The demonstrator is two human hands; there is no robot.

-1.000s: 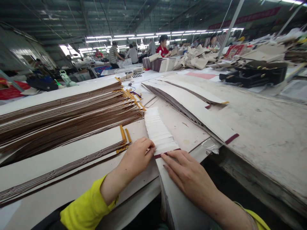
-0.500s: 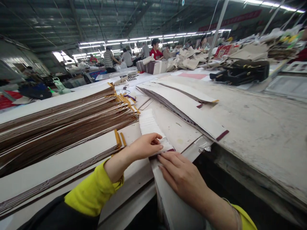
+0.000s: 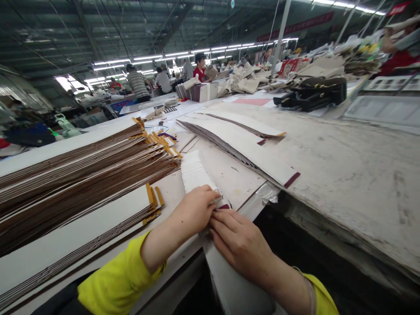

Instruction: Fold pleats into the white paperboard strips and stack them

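A long white panel (image 3: 226,284) runs from the table edge towards me. My right hand (image 3: 239,247) lies over its far end, fingers together and closed on it, thumb hidden. My left hand (image 3: 195,210) is closed in a pinch at that same end, its fingertips against those of my right hand; what they pinch is hidden. Just beyond both hands lies a pile of crinkled white strips (image 3: 195,170). A dark maroon edge (image 3: 225,206) shows beside my left fingertips.
Stacked white panels with yellow ends (image 3: 75,227) fill the left side. Maroon-ended panels (image 3: 243,148) lie fanned ahead on the table (image 3: 344,162). A dark gap (image 3: 295,245) opens to the right of my hands. A black bag (image 3: 311,94) stands farther back; people work beyond.
My left hand has lowered from over the crinkled strips to the panel's end, its fingers now closed and touching my right hand. The view has turned slightly right.
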